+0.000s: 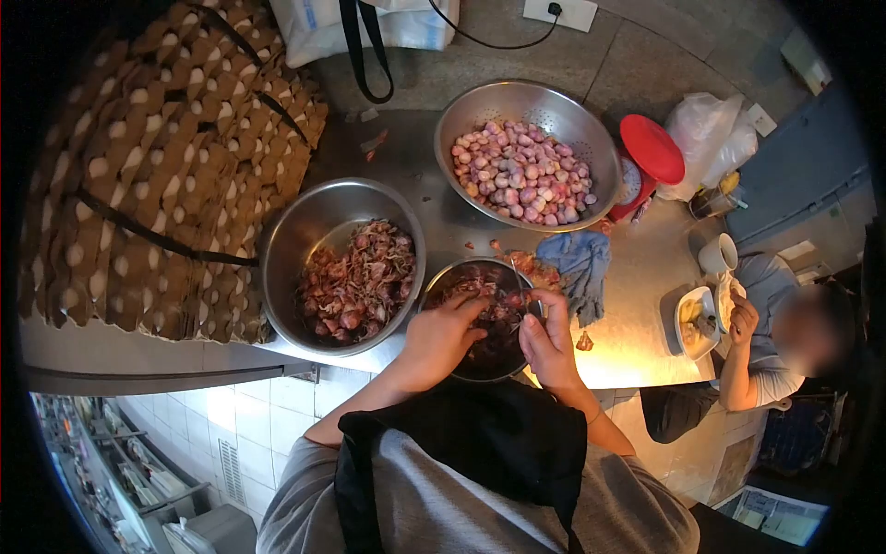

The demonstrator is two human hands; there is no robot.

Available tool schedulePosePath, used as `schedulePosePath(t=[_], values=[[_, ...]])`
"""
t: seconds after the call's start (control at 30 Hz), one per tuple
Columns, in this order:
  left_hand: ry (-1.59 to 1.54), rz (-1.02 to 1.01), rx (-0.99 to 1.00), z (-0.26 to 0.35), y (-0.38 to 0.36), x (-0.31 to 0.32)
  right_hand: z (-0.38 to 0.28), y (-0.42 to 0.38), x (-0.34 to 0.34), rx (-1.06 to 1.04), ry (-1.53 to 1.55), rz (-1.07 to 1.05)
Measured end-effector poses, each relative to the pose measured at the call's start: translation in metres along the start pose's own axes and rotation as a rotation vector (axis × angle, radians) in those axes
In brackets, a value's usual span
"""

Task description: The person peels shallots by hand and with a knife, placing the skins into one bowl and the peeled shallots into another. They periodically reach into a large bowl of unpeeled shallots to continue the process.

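Observation:
Directly in front of me is a metal bowl [426,300] of reddish unpeeled shallots [494,319]. My left hand [443,337] reaches over its left side, fingers apart and bent down onto the shallots. My right hand [548,343] is closed at the bowl's right rim on a small knife [514,268], its thin blade pointing away from me; the handle is mostly hidden in the fingers. To the left stands a larger steel basin [277,268] with more unpeeled shallots [355,286]. Behind, a perforated colander [591,138] holds peeled pink shallots [526,175].
Stacked egg trays [175,185] tied with black straps fill the left. Loose skins [535,268] and a blue cloth [577,268] lie right of the bowl. A red scale [653,148] stands behind. At right, a seated person [761,342] is near a food dish [694,323] and a cup [717,254].

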State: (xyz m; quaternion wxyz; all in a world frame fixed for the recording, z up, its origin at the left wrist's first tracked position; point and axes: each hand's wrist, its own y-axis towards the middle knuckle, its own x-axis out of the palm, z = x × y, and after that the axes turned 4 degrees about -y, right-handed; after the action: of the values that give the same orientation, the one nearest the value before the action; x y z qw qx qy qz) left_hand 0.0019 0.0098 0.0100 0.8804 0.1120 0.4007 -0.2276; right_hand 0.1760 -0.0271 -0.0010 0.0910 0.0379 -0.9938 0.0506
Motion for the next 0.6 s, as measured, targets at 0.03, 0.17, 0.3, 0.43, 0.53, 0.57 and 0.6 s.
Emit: schedulePosePath(t=[0.03,0.17,0.3,0.43,0.53,0.57,0.6], values=[[-0.03,0.053,0.022,-0.001,0.001,0.0,0.001,-0.001,0.0,0.0,0.003,0.001],[-0.662,0.238,0.038,0.009,0.004,0.001,-0.001,-0.003,0.006,-0.007,-0.002,-0.017],[-1.242,0.165,-0.043,0.001,0.007,0.02,0.0,-0.005,0.013,-0.061,0.015,-0.125],[-1.357,0.112,-0.151,0.0,0.007,0.015,-0.008,-0.002,0.003,0.103,0.156,-0.194],[-1.397,0.065,-0.224,0.007,0.004,0.006,-0.009,0.0,-0.001,0.138,0.221,-0.172],[-1.422,0.038,-0.23,0.008,0.002,0.002,-0.009,0.002,-0.004,0.134,0.188,-0.149],[-1.447,0.011,-0.235,0.008,0.001,0.0,-0.009,0.003,-0.008,0.13,0.155,-0.125]])
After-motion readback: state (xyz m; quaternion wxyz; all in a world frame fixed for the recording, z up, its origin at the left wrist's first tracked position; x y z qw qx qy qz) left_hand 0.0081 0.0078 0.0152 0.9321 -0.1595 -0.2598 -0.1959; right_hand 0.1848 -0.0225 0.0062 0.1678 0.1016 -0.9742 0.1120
